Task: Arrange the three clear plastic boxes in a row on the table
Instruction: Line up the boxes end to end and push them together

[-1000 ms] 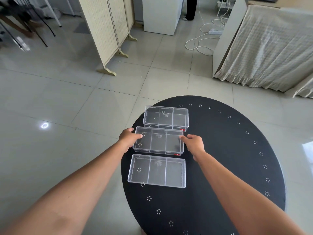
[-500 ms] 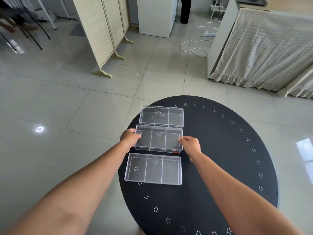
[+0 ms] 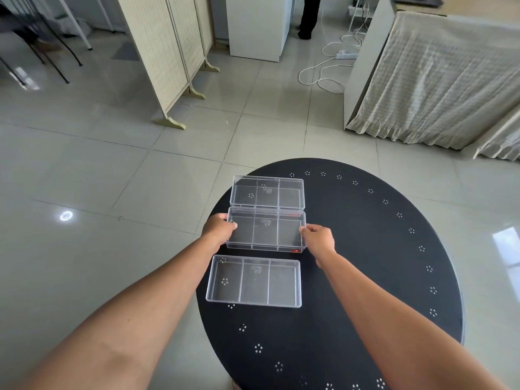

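we're pinching the middle box [image 3: 266,230] by its short ends, left hand [image 3: 218,230] and right hand [image 3: 319,239] fingers closed on it, nudging it flush against the far box [image 3: 267,191] so the worktop [image 3: 365,277] row lines up.

Two bare forearms reach into view from the lower corners, both uncovered from the elbow region down to the wrist: no sleeve, cuff or glove shows anywhere along them. The left hand [image 3: 219,230] carries no ring, band or watch that can be seen, and the wrist just behind it is plain. The right hand [image 3: 319,240] is likewise unadorned, with a bare wrist behind it. Fingernails are too small to tell apart. No markings show on either forearm.
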Motion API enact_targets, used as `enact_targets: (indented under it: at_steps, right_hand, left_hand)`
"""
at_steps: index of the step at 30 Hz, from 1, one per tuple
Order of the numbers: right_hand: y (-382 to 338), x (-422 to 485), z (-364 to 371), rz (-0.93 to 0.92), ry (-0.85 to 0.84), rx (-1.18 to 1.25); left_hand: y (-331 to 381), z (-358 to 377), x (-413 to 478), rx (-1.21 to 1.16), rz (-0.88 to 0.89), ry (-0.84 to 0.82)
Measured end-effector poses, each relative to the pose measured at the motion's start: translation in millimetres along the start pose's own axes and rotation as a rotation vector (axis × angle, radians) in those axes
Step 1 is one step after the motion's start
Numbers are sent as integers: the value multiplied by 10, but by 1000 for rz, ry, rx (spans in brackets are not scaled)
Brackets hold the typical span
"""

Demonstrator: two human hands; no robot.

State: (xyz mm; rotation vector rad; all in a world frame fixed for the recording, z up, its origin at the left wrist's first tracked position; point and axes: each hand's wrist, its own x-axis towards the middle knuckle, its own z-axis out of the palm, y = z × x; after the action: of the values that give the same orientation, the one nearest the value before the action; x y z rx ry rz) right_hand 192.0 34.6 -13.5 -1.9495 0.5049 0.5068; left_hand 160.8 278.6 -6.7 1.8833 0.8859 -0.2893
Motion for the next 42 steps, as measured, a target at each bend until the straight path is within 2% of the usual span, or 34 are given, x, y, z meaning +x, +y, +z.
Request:
enact_targets:
  at_steps: [17, 23, 30, 35, 42]
  right_hand:
    - [49, 17, -6, -1, -2, -15]
    - [213, -34, -116, 56, -85, 20]
    - [577, -326, -196, 63, -256, -1]
    - [855, -526, -153, 59, -250, 22]
    - [950, -687, -71, 118, -161, 101]
  left_hand:
    - [11, -48, -74, 34, -6, -21]
    - [-137, -183, -177, 34, -21, -82]
    - [-527, -405, -471, 76, -133, -264]
    - [-806, -438, -622, 14, -165, -320]
    - [-904, -346, -743, -70, -113, -238]
